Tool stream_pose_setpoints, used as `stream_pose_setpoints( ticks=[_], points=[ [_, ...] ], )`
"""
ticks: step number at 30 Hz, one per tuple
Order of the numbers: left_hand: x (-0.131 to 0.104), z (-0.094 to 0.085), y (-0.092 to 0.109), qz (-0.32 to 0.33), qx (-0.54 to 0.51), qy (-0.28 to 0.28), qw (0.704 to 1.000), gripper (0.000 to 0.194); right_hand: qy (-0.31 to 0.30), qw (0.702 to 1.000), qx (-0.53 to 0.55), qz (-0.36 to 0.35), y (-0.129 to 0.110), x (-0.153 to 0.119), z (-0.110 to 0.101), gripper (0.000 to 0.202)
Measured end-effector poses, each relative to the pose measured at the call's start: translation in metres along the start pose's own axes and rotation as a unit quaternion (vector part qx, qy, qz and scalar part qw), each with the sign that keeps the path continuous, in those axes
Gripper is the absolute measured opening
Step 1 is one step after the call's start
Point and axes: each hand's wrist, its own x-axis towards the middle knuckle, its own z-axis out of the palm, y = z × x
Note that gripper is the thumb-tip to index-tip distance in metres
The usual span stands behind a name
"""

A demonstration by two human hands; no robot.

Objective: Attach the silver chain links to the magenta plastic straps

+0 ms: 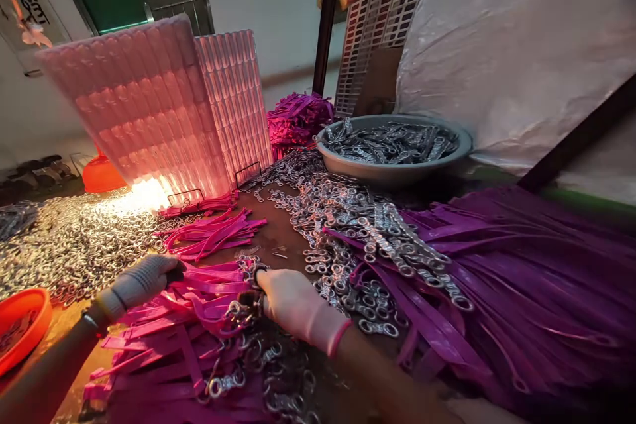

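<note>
My left hand (142, 283), in a knitted glove with dark fingertips, is closed on the left end of a pink strap (213, 273). My right hand (301, 311), in a white glove with a pink cuff, grips the metal end of the strap, where silvery linked-ring fittings (238, 313) hang. The exact hold is partly hidden by the fingers. Below both hands lies a pile of pink straps (163, 371) with metal fittings at their right ends. A smaller bundle of pink straps (218, 233) rests just beyond my left hand.
Loose metal fittings (59, 245) spread at left near an orange bowl (44, 324). Others heap (348, 218) below a grey basin (397, 174) of dark metal pieces. Purple straps (536, 265) fill the right. Pink-lit ribbed plastic panels (144, 99) stand behind.
</note>
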Motion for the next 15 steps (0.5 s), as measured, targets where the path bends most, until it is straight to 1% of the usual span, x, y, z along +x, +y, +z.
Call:
stream_pose_setpoints(
  ticks=[1, 2, 3, 4, 5, 6, 7, 9, 10, 11, 12, 13, 14, 15],
  points=[
    [-0.002, 0.008, -0.004, 0.001, -0.018, 0.025, 1.000, 0.019, 0.001, 1.000, -0.007, 0.007, 0.009, 0.005, 0.001, 0.020],
    [-0.004, 0.017, -0.004, -0.003, -0.044, 0.063, 0.997, 0.021, 0.007, 0.999, -0.018, 0.026, 0.019, 0.012, 0.002, 0.021],
    [-0.006, 0.025, -0.001, -0.016, -0.082, 0.101, 0.991, 0.025, 0.013, 0.998, -0.032, 0.053, 0.030, 0.018, 0.005, 0.024],
    [-0.007, 0.032, 0.005, -0.035, -0.137, 0.124, 0.982, 0.029, 0.018, 0.995, -0.049, 0.083, 0.041, 0.025, 0.007, 0.026],
    [-0.008, 0.037, 0.013, -0.055, -0.210, 0.130, 0.967, 0.035, 0.019, 0.992, -0.066, 0.109, 0.051, 0.031, 0.011, 0.029],
    [-0.007, 0.040, 0.022, -0.078, -0.294, 0.117, 0.946, 0.040, 0.017, 0.988, -0.083, 0.130, 0.060, 0.036, 0.015, 0.032],
    [-0.005, 0.042, 0.030, -0.095, -0.382, 0.086, 0.915, 0.046, 0.015, 0.984, -0.100, 0.145, 0.067, 0.041, 0.020, 0.034],
    [0.001, 0.042, 0.043, -0.131, -0.538, 0.007, 0.832, 0.055, 0.013, 0.978, -0.128, 0.162, 0.075, 0.048, 0.030, 0.036],
    [0.004, 0.042, 0.047, -0.150, -0.596, -0.037, 0.788, 0.058, 0.014, 0.976, -0.138, 0.167, 0.078, 0.050, 0.034, 0.036],
    [0.007, 0.041, 0.049, -0.168, -0.639, -0.079, 0.746, 0.060, 0.015, 0.974, -0.146, 0.170, 0.079, 0.052, 0.039, 0.035],
    [0.009, 0.040, 0.049, -0.180, -0.668, -0.113, 0.713, 0.060, 0.017, 0.973, -0.152, 0.172, 0.080, 0.052, 0.042, 0.034],
    [0.011, 0.040, 0.049, -0.186, -0.685, -0.132, 0.692, 0.056, 0.021, 0.972, -0.155, 0.174, 0.081, 0.053, 0.045, 0.033],
    [0.011, 0.040, 0.049, -0.186, -0.691, -0.139, 0.684, 0.050, 0.026, 0.972, -0.157, 0.175, 0.081, 0.053, 0.047, 0.032],
    [0.011, 0.041, 0.050, -0.182, -0.689, -0.135, 0.689, 0.042, 0.032, 0.971, -0.157, 0.175, 0.081, 0.052, 0.048, 0.033]
  ],
)
